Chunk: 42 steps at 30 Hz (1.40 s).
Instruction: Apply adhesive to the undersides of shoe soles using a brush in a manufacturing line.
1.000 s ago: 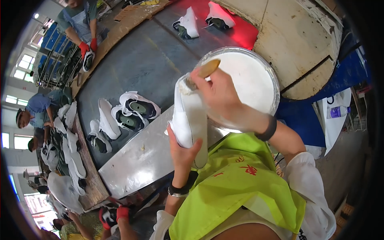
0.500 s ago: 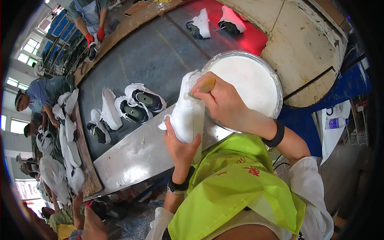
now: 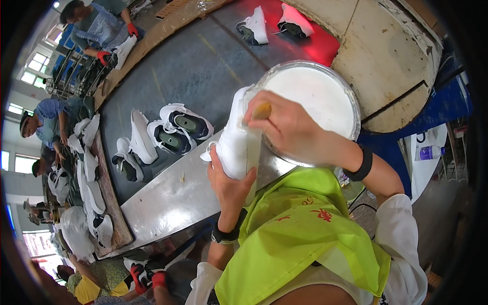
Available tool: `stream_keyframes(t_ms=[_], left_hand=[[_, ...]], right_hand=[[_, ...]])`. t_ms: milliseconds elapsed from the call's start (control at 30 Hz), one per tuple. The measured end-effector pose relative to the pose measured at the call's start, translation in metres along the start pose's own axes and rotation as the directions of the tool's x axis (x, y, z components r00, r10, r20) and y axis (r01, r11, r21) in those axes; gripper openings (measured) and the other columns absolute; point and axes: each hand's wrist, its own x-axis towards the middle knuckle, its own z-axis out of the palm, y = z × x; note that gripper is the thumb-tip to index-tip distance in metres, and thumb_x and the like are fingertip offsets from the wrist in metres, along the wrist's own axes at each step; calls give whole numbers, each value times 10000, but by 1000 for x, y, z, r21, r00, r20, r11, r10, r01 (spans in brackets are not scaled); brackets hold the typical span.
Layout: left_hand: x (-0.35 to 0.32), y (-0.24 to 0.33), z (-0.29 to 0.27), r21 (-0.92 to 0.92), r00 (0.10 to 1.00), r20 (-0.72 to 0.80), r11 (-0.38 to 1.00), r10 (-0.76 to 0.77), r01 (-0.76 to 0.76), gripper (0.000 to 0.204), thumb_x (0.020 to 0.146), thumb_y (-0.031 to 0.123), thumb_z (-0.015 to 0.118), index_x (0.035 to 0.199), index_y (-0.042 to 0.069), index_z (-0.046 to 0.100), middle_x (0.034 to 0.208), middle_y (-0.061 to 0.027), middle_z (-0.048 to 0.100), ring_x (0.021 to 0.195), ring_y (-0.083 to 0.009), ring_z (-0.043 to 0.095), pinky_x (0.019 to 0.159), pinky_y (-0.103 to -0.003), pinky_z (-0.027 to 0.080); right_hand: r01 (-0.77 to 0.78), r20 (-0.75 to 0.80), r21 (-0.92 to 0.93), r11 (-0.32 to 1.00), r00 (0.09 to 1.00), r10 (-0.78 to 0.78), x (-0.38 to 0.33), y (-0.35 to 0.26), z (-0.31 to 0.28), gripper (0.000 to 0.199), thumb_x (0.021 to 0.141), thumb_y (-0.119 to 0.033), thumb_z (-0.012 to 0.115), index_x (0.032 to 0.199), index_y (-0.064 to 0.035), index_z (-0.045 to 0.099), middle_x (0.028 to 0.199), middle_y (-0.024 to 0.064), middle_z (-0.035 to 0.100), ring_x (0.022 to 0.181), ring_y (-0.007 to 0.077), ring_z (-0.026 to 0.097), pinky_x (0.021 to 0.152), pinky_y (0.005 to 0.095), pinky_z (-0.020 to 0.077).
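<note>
Left hand [image 3: 229, 185] clasped round the lower part of a white shoe [image 3: 235, 147], thumb on one side, fingers on the other; shoe tilted, its far end pointing away, held above the bench's metal edge strip [image 3: 173, 198]. Right hand [image 3: 284, 119] closed on a wooden-handled tool [image 3: 263, 111], rounded butt showing; its working end hidden by the fingers, close against the shoe's upper part. Just right of the shoe: round basin [image 3: 358, 109] of white liquid [image 3: 317, 91], partly behind the right forearm. On the dark bench [image 3: 178, 66], left, a cluster of four shoes [image 3: 188, 124]; far end, a pair [image 3: 256, 28] near red light. Across the bench, a co-worker in red gloves holds another shoe [image 3: 123, 52].
</note>
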Motion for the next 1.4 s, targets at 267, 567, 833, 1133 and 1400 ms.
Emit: stream_keyframes(t_ms=[267,567,833,1133,1400], left_hand=[[4,-1,-18,-323,975,195,932,-107,166,988,666,187,808,1466,55,244,1257,-204,512,1142,-325,512,972,-422,410],[3,43,-48,-547,650,700,364,-296,754,668,880,288,609,1418,6,332,1313,-130,513,1184,-226,514,998,-350,403],[5,59,-37,-519,655,710,437,-257,735,650,873,277,617,1406,16,354,1292,-127,529,1158,-222,534,966,-341,433],[9,60,-40,-556,691,647,420,-322,717,459,933,276,548,1277,-24,504,1160,-147,622,1023,-233,622,891,-353,497],[13,66,-42,-547,671,663,396,-333,737,596,897,274,581,1388,8,373,1251,-124,556,1126,-219,564,947,-335,456]], right_hand=[[-206,-30,-62,977,978,204,-2,22,-31,187,856,-147,613,929,20,568,866,201,605,796,374,606,708,442,466],[-635,-180,-407,657,761,624,-58,83,-29,291,879,-230,619,836,57,593,841,218,641,794,386,621,693,432,482],[-146,-482,487,861,777,405,-20,37,-24,189,890,-153,627,946,28,631,836,122,669,769,193,649,710,302,505],[-254,-469,553,794,692,548,-31,30,-14,253,931,-180,610,1081,24,606,943,67,648,796,116,622,712,264,514],[-292,-466,464,836,722,511,-42,28,14,186,897,-113,601,995,45,612,886,151,661,765,219,658,713,291,507]])
